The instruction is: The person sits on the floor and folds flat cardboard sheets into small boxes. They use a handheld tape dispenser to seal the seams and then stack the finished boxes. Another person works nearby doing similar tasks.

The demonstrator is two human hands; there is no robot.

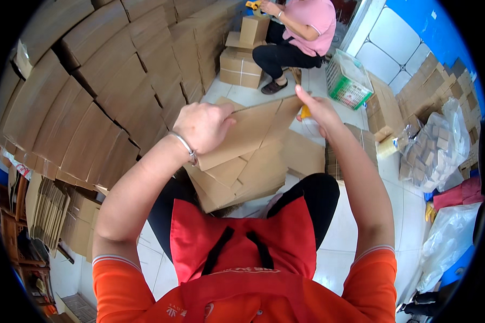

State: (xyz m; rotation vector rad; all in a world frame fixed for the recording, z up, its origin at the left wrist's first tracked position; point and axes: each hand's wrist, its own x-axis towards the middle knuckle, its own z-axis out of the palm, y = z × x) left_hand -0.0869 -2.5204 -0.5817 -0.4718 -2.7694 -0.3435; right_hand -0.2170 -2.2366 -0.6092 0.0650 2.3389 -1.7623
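Note:
A partly folded cardboard box (253, 129) is held up in front of me, tilted over a pile of flat cardboard. My left hand (203, 128), with a silver bangle at the wrist, is closed on its left edge. At the right end is my right hand (319, 112), its thumb stretched up by the box's corner. Its other fingers curl round a yellow tape dispenser (306, 112) with a clear roll, largely hidden by the hand. Beneath the box, flat cardboard sheets (226, 188) lie in a stack between my knees.
Tall stacks of flattened boxes (91, 91) line the left. Ahead sits a person in pink (310, 21) holding a yellow tape dispenser (253, 6) above boxes (241, 67). To the right stand a green and white crate (347, 81) and a clear bag of small boxes (434, 148).

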